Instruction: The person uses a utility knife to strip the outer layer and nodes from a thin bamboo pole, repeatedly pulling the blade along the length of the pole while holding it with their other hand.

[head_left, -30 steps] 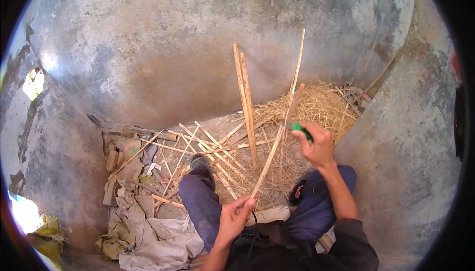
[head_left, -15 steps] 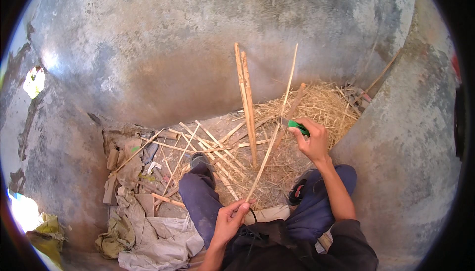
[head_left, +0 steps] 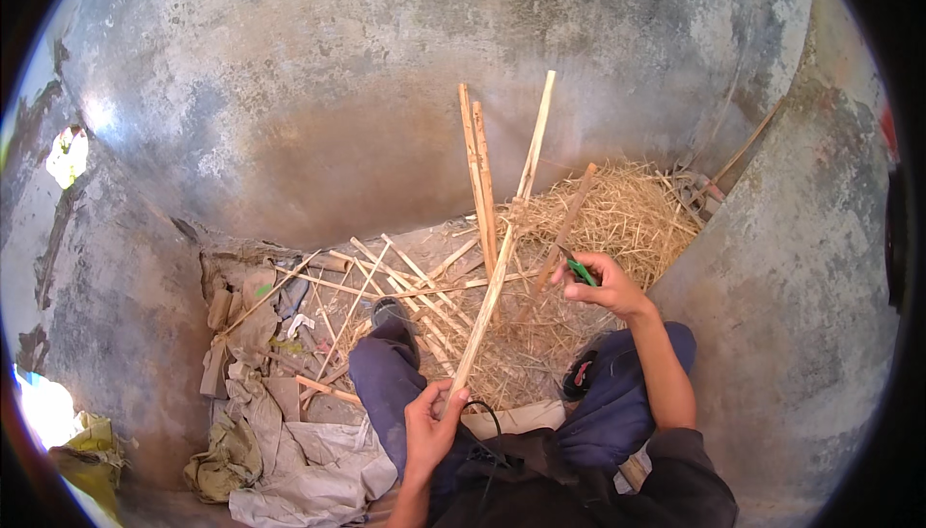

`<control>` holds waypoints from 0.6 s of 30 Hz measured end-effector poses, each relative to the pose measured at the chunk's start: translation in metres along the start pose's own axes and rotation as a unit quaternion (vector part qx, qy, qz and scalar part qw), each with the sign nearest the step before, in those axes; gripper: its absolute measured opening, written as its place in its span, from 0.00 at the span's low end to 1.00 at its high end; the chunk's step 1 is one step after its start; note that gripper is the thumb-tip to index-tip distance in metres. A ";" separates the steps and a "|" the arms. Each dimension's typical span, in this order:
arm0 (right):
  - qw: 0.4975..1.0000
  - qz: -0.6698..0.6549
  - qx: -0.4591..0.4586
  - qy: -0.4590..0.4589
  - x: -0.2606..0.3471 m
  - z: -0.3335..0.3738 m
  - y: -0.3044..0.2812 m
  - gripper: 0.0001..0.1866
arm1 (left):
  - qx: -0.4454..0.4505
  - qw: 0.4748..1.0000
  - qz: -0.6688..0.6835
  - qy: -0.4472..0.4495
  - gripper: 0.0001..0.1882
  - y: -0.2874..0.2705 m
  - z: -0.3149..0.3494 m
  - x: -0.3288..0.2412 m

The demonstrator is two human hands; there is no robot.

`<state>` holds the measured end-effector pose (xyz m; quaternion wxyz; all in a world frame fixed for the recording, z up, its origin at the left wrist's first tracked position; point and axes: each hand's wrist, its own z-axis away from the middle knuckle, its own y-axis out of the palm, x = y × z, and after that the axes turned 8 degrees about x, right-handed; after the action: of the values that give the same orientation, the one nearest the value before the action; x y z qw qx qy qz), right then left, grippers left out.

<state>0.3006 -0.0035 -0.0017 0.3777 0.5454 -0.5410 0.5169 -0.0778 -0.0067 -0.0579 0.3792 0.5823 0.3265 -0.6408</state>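
Observation:
Between my knees I hold a long pale split strip of bamboo [head_left: 494,287], tilted up and away toward the wall. My left hand [head_left: 431,424] grips its near end, thumb on top. A rough node shows partway along the strip. My right hand [head_left: 603,284] is closed around a knife with a green handle [head_left: 582,272]; its short dark blade points up and left. The knife stays apart from the strip, to its right. Behind the strip, two bamboo poles [head_left: 480,176] lean against the wall.
A heap of straw-like shavings [head_left: 627,215] lies beyond the knife. Several cut bamboo sticks [head_left: 424,282] cross on the floor to the left. Crumpled sacks [head_left: 318,465] lie at lower left. A curved grey wall [head_left: 338,94] surrounds the spot, and a brown stick [head_left: 569,215] stands in the shavings.
The bamboo strip has turned, its broad face now showing and its tip moved left. My right hand has lowered, taking the knife off the strip. My left hand has shifted slightly left.

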 end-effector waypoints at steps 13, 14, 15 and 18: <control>0.978 0.124 -0.158 0.054 0.015 -0.024 -0.009 0.23 | -0.001 0.980 -0.182 0.083 0.11 0.014 -0.009 -0.004; 0.980 0.111 -0.156 0.063 0.015 -0.022 -0.008 0.22 | 0.003 0.980 -0.184 0.080 0.11 0.014 -0.009 -0.005; 0.981 0.096 -0.154 0.072 0.016 -0.020 -0.006 0.21 | 0.004 0.981 -0.181 0.075 0.11 0.014 -0.009 -0.006; 0.982 0.073 -0.152 0.085 0.013 -0.017 -0.009 0.19 | 0.009 0.983 -0.171 0.061 0.11 0.014 -0.009 -0.008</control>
<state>0.3057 0.0119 0.0153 0.4623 0.3946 -0.6173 0.4995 -0.0609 -0.0055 -0.0503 0.2380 0.5593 0.4381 -0.6623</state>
